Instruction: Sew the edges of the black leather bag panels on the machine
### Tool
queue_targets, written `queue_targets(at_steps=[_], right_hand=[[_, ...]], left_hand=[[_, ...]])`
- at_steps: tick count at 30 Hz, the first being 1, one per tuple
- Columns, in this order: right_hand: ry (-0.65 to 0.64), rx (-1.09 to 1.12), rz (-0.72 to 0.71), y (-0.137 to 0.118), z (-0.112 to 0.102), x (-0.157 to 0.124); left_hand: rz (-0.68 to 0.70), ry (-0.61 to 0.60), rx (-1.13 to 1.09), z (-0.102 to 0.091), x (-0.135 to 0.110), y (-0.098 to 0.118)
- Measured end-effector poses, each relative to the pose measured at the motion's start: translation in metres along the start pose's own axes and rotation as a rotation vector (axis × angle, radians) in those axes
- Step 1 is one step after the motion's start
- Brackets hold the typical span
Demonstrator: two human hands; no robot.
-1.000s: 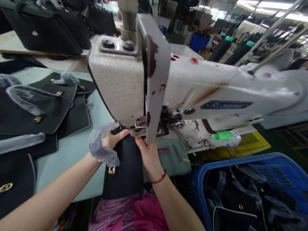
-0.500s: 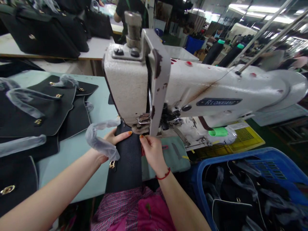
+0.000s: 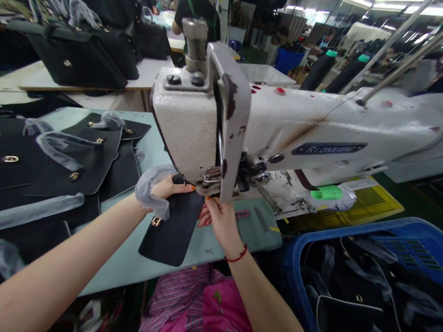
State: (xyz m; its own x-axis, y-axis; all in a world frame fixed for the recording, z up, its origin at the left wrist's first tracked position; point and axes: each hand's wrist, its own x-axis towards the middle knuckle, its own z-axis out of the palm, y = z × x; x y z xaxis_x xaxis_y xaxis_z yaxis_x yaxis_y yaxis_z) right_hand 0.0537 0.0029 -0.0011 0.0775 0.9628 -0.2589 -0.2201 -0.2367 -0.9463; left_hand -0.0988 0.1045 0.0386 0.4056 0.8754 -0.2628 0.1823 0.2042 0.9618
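Observation:
A black leather panel (image 3: 173, 230) with a gold ring fitting (image 3: 155, 222) lies on the pale green table, its far end under the head of a white sewing machine (image 3: 277, 129). My left hand (image 3: 168, 188) presses on the panel's left far edge, where a plastic-wrapped handle (image 3: 149, 190) curls over my wrist. My right hand (image 3: 218, 219) pinches the panel's right edge just below the presser foot (image 3: 209, 177). The needle area is hidden behind the machine's face plate.
Several black panels with gold fittings and wrapped handles (image 3: 69, 161) are piled at the left. A blue crate (image 3: 363, 272) of black pieces stands at the right, a yellow tray (image 3: 374, 200) behind it. Finished black bags (image 3: 79, 55) sit on a far table, near another person (image 3: 194, 11).
The panel has swung round under the foot: its near end moved left and now lies at an angle on the table. Both hands stayed on its far edges.

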Motion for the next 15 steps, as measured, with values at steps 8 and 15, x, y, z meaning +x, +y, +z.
queue_targets(at_steps=[8, 15], right_hand=[[0.043, 0.025, 0.006, -0.003, 0.004, -0.003], [0.051, 0.034, -0.009, -0.003, 0.003, -0.002]], left_hand=[[0.158, -0.144, 0.089, -0.003, 0.002, 0.008], [0.078, -0.120, 0.047, 0.002, -0.009, 0.008]])
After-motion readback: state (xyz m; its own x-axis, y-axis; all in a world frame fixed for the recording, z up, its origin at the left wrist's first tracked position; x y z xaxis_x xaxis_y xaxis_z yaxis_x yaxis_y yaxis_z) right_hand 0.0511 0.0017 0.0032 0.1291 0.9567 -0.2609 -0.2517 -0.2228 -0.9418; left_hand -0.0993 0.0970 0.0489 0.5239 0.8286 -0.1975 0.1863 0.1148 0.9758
